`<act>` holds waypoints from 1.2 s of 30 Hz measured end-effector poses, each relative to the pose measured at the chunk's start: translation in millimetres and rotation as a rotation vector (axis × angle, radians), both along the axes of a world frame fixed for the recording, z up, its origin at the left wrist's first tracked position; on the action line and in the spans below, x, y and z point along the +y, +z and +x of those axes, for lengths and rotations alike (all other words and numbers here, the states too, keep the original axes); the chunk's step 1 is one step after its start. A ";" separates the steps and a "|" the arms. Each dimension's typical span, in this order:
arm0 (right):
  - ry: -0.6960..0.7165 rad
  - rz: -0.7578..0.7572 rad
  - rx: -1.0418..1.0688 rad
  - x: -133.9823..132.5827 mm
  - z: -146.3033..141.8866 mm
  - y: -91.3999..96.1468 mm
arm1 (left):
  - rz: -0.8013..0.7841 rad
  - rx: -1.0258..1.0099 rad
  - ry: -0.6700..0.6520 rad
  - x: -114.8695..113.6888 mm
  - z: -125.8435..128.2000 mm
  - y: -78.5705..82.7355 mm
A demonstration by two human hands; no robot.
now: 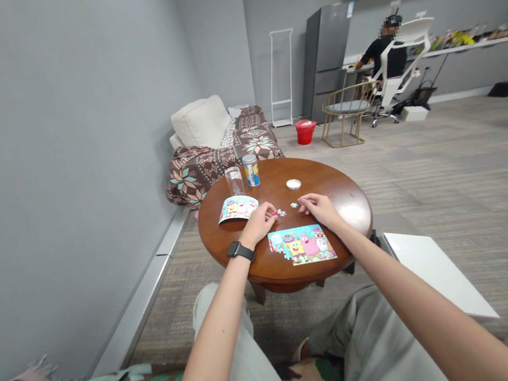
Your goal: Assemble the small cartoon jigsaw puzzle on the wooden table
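A cartoon jigsaw puzzle (307, 244), mostly joined, lies on the round wooden table (322, 170), its left edge ragged. Beyond its upper left corner is my left hand (262, 221), fingers pinched at a reddish puzzle piece beside a few loose pieces (282, 213). My right hand (319, 207) is above the puzzle's right part with its fingers drawn together; whatever is in them is too small to make out. Just left of its fingertips lies a single puzzle piece (294, 205). A curved picture sheet (236, 208) with the same cartoon stands left of my left hand.
Toward the table's back are a clear glass (234, 182), a printed can (252, 171) and a round white lid (294, 184). A white board (438, 271) sits low at the right. Farther off are a covered sofa (245, 134), a red bin (306, 132) and a seated person (389, 55).
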State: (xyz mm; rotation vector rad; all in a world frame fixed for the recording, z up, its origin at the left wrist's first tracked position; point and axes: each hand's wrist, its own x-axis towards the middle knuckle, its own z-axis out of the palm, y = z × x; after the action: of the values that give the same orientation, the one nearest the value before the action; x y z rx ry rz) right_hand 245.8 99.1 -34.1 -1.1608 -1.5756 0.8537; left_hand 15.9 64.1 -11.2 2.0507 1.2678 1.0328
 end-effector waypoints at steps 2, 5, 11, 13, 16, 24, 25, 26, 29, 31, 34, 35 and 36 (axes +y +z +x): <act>0.004 0.007 0.020 0.9 -0.2 -1.3 | -0.009 0.002 0.006 -0.2 0.1 -0.1; 0.002 0.005 0.055 2.9 -0.3 -3.5 | 0.007 0.013 0.003 0.2 -0.2 -0.4; -0.040 0.004 -0.012 5.3 1.4 -6.2 | 0.066 0.056 -0.001 2.0 -0.3 -1.9; -0.050 0.011 -0.046 5.1 2.3 -6.2 | 0.110 0.104 -0.021 2.4 0.8 -2.9; -0.065 0.024 -0.084 4.6 3.4 -6.1 | 0.116 0.184 -0.081 1.8 2.8 -3.9; -0.045 0.023 -0.037 4.0 2.8 -6.4 | 0.086 0.218 -0.098 0.5 2.3 -5.4; -0.045 0.026 -0.032 3.7 2.5 -6.0 | 0.081 0.212 -0.098 0.7 2.0 -5.5; -0.048 0.030 -0.026 3.3 2.3 -5.6 | 0.077 0.209 -0.098 0.8 1.7 -5.6; -0.044 0.031 0.003 2.7 2.0 -5.1 | 0.062 0.209 -0.105 1.2 1.5 -5.4; -0.032 0.022 0.035 3.1 2.1 -5.8 | 0.059 0.210 -0.101 1.4 1.6 -5.1; -0.030 0.012 0.067 4.3 2.2 -7.5 | 0.062 0.222 -0.091 1.9 1.8 -5.1; -0.032 0.008 0.072 4.6 2.1 -7.9 | 0.062 0.224 -0.093 2.2 1.9 -5.3; -0.034 0.003 0.075 4.9 1.9 -8.1 | 0.061 0.225 -0.096 2.6 2.0 -5.6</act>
State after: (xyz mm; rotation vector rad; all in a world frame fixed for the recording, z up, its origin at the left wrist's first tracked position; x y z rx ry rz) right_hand 247.7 104.0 -42.2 -1.1371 -1.4922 0.8625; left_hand 17.9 66.7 -16.9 2.3025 1.2447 0.8253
